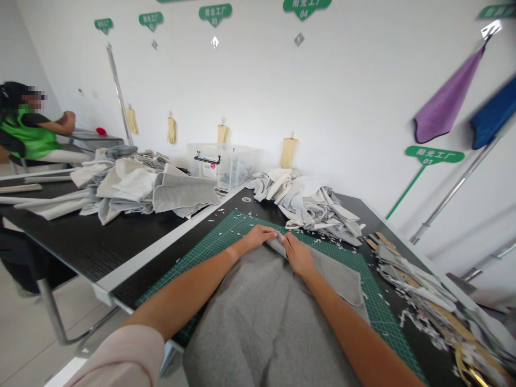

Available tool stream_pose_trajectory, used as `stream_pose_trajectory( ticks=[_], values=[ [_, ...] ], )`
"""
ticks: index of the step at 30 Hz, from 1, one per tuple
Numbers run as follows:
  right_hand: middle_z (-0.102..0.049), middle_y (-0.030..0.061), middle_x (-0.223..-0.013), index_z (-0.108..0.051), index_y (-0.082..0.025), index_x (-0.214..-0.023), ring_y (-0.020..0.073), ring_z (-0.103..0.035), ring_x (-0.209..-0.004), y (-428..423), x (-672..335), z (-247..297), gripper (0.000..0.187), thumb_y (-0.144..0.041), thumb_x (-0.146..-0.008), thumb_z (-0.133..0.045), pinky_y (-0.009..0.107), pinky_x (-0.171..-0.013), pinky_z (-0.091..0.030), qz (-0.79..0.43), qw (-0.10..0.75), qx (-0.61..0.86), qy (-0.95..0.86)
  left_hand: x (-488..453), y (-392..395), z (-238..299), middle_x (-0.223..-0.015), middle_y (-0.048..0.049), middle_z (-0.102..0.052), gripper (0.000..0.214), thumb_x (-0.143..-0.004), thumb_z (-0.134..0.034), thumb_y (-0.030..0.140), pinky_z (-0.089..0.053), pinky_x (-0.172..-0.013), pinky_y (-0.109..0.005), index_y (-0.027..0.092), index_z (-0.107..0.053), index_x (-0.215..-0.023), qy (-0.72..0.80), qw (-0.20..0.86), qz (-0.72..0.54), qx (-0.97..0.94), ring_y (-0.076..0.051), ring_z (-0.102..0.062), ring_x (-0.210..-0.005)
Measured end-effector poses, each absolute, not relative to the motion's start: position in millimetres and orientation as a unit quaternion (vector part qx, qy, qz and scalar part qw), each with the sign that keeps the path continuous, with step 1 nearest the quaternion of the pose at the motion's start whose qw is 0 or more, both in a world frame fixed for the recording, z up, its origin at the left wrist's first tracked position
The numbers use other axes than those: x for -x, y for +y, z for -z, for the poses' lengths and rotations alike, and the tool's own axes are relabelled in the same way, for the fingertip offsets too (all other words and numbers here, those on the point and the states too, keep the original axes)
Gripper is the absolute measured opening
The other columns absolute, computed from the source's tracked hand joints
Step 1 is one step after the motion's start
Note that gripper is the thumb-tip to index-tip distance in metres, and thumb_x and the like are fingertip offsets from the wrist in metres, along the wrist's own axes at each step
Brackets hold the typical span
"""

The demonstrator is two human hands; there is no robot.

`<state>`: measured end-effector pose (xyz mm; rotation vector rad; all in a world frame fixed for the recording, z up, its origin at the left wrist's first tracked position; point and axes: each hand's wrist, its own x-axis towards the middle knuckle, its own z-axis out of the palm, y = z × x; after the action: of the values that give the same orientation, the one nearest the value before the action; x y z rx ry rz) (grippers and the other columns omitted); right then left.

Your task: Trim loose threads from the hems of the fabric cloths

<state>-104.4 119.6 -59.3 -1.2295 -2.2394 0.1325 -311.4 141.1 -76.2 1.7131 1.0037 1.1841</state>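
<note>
A large grey cloth [258, 312] drapes toward me over the near edge of the green cutting mat [209, 242]. My left hand [260, 236] pinches the cloth's far edge between thumb and fingers. Close beside it, my right hand [297, 253] grips the same edge, the fingertips of both hands almost meeting. Part of the cloth is folded over and lies flat on the mat to the right of my right hand. Small white scraps dot the mat around the hands.
Beyond the mat lies a heap of grey and white cloth pieces [306, 199]. More cloth [133, 183] is piled at left, near a clear plastic box [212, 161]. Offcuts [419, 290] and yellow-handled scissors [463, 371] lie at right. A person in a green vest [30, 134] sits far left.
</note>
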Motion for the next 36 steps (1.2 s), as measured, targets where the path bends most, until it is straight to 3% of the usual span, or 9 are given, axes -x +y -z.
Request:
stream_pose_trajectory(
  ticks=[6, 13, 21, 25, 29, 36],
  values=[
    [-0.063, 0.0016, -0.08, -0.049, -0.023, -0.087, 0.0177, -0.059, -0.074, 117, 106, 59, 0.041, -0.05, -0.105, -0.023, 0.026, -0.065, -0.031, -0.048, 0.293, 0.449, -0.843, 312, 138, 72, -0.099, -0.0055, -0.075, 0.039, -0.085, -0.063, 0.046, -0.047, -0.088, -0.027, 0.013, -0.077, -0.101, 0.381, 0.398, -0.461, -0.696, -0.02, -0.066, -0.093],
    [-0.063, 0.0025, -0.085, -0.05, -0.024, -0.088, 0.0195, -0.059, -0.078, 121, 105, 59, 0.042, -0.054, -0.103, -0.025, 0.028, -0.067, -0.037, -0.115, 0.354, 0.491, -0.788, 310, 136, 69, -0.096, -0.0057, -0.075, 0.044, -0.086, -0.06, 0.051, -0.048, -0.084, -0.027, 0.012, -0.076, -0.1, 0.398, 0.386, -0.47, -0.687, -0.019, -0.065, -0.089],
    [-0.065, 0.002, -0.093, -0.056, -0.025, -0.096, 0.0211, -0.061, -0.088, 124, 100, 54, 0.043, -0.06, -0.098, -0.032, 0.029, -0.076, -0.042, -0.189, 0.406, 0.504, -0.739, 311, 139, 69, -0.092, -0.005, -0.073, 0.037, -0.091, -0.053, 0.045, -0.046, -0.083, -0.027, 0.014, -0.074, -0.094, 0.42, 0.276, -0.508, -0.7, -0.019, -0.064, -0.089],
    [-0.067, 0.0009, -0.093, -0.061, -0.026, -0.101, 0.0205, -0.062, -0.083, 127, 101, 44, 0.04, -0.062, -0.091, -0.047, 0.028, -0.073, -0.042, -0.19, 0.341, 0.493, -0.778, 312, 137, 66, -0.089, -0.0035, -0.071, 0.036, -0.093, -0.048, 0.044, -0.045, -0.077, -0.026, 0.016, -0.071, -0.094, 0.478, 0.217, -0.546, -0.653, -0.018, -0.061, -0.084],
    [-0.07, 0.0022, -0.097, -0.067, -0.027, -0.102, 0.0222, -0.064, -0.088, 132, 93, 26, 0.032, -0.053, -0.084, -0.062, 0.027, -0.071, -0.04, -0.106, 0.263, 0.497, -0.82, 315, 134, 63, -0.087, -0.0018, -0.069, 0.034, -0.095, -0.046, 0.044, -0.044, -0.076, -0.026, 0.018, -0.069, -0.095, 0.522, 0.171, -0.565, -0.615, -0.016, -0.059, -0.082],
    [-0.072, 0.0033, -0.089, -0.071, -0.029, -0.095, 0.0225, -0.065, -0.077, 138, 33, -1, 0.025, -0.048, -0.086, -0.058, 0.027, -0.062, -0.036, 0.005, 0.149, 0.547, -0.824, 318, 133, 58, -0.087, -0.0015, -0.068, 0.034, -0.096, -0.043, 0.044, -0.042, -0.075, -0.026, 0.02, -0.067, -0.096, 0.558, 0.13, -0.586, -0.573, -0.016, -0.058, -0.081]
  ],
)
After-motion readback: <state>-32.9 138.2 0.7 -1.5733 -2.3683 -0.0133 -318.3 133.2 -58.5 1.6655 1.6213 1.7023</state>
